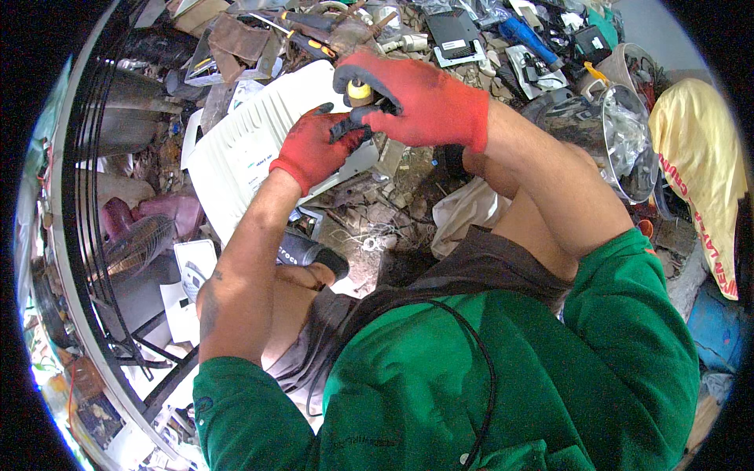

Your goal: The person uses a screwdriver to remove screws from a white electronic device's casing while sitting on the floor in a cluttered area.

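Note:
A white plastic casing [228, 145] with a ribbed panel lies tilted in front of me. Over its right side, my right hand [432, 102], in a red glove with dark fingers, is closed round a screwdriver [359, 91]. Only the yellow butt of the handle shows clearly; shaft and tip are hidden. My left hand [318, 145], gloved alike, rests against the casing just below the screwdriver. Its fingers are bent together beside the right fingertips, and whatever they pinch is hidden.
Another screwdriver [302, 41] with an orange-and-black handle lies among scrap beyond the casing. A black metal rack [86, 196] stands at left. At right are a clear bucket [628, 149] of plastic waste and a yellow sack [695, 149]. A blue cylindrical thing [528, 41] lies far right.

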A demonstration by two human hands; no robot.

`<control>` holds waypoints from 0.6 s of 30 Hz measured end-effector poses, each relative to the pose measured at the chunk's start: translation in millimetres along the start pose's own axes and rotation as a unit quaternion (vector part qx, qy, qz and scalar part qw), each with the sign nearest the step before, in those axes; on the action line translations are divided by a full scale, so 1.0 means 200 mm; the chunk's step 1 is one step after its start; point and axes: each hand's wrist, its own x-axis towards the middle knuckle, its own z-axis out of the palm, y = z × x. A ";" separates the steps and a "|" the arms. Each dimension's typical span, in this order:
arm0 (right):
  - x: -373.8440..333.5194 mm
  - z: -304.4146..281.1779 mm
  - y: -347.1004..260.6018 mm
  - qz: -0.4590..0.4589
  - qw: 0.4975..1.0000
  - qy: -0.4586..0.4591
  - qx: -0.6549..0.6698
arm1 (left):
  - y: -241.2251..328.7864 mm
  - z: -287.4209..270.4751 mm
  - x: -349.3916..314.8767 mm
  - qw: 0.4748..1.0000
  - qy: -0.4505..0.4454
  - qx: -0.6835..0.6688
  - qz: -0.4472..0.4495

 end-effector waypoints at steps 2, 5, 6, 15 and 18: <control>0.00 -0.01 -0.01 -0.029 0.998 -0.005 -0.056 | -0.01 0.01 -0.01 1.000 0.011 0.006 0.018; 0.01 -0.04 -0.03 -0.049 0.988 -0.025 -0.145 | -0.02 0.02 -0.02 0.998 0.028 0.012 0.063; 0.01 -0.04 -0.04 -0.054 0.985 -0.032 -0.162 | -0.02 0.02 -0.03 0.995 0.044 0.053 0.071; 0.05 -0.06 -0.09 -0.012 0.978 -0.074 -0.196 | -0.08 0.06 -0.04 0.988 0.075 0.108 0.083; 0.06 -0.05 -0.08 -0.037 0.980 -0.057 -0.187 | -0.12 0.07 -0.04 0.982 0.090 0.124 0.112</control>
